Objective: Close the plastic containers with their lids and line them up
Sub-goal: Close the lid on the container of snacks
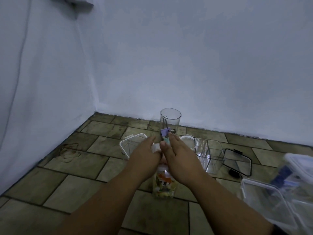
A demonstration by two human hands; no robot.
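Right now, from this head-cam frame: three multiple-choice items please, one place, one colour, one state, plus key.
1. Where does the tall round container stand? A) at the back, near the wall B) at the right edge C) on a lid
2. Rim colour of the flat lid right of the clear square container? A) white B) black C) red
3. The tall round container's top is: A) lidded B) open C) under a palm
Key: 1A, it stands just before the wall's foot; 2B, a dark frame rings its clear panel; 3B, its bare round mouth shows.
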